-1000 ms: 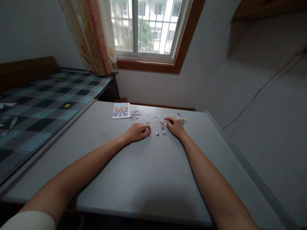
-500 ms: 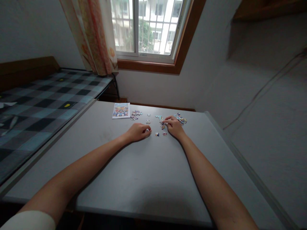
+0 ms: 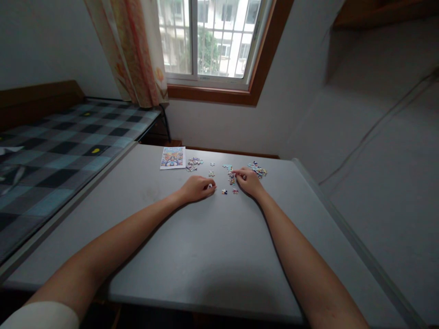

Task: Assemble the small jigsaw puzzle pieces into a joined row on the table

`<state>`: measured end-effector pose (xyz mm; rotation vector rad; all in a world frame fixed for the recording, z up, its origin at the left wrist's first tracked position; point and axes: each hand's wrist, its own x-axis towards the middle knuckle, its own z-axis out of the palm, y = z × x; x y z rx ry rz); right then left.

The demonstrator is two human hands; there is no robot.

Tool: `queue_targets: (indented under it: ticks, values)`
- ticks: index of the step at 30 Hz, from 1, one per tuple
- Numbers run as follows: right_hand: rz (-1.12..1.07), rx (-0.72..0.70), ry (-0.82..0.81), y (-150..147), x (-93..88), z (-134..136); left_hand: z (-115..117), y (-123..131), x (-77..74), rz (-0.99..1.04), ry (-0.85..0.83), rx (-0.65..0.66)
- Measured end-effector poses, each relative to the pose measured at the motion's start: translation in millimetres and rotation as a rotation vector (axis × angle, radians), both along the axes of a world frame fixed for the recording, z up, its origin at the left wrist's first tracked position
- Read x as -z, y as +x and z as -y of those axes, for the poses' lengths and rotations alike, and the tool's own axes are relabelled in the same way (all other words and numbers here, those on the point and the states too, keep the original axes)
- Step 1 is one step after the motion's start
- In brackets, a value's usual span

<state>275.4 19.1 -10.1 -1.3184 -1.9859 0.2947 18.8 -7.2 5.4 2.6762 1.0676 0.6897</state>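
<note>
My left hand (image 3: 198, 188) rests on the table with its fingers curled around a small white jigsaw piece (image 3: 210, 186), part of which shows between thumb and fingers. To the right, my right hand (image 3: 250, 181) holds its index finger out, the tip at the edge of a joined strip of jigsaw pieces (image 3: 231, 175); its other fingers are bent and partly hidden. Between the hands and nearer me lie a dark-and-yellow piece (image 3: 224, 192) and a pinkish piece (image 3: 235, 191). Farther back are pale pieces (image 3: 211, 173) and a single piece (image 3: 212, 164).
A printed picture sheet (image 3: 173, 158) lies at the back left of the white table (image 3: 192, 256), beside a pile of pieces (image 3: 195, 162). Another pile (image 3: 258, 169) sits behind my right hand. A bed with a checked cover (image 3: 82, 141) adjoins the left side; a window (image 3: 209, 41) is ahead.
My right hand's index fingertip has shifted slightly up along the joined strip, and its fingers have drawn closer together. My left hand stays in place with its piece.
</note>
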Motion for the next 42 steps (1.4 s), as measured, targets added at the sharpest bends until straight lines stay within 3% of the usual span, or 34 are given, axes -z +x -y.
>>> queue_targets:
  ticks: [42]
  values:
    - [0.052,0.038,-0.077,-1.8,0.4,-1.0,0.5,0.0,0.0,0.006,-0.007,0.002]
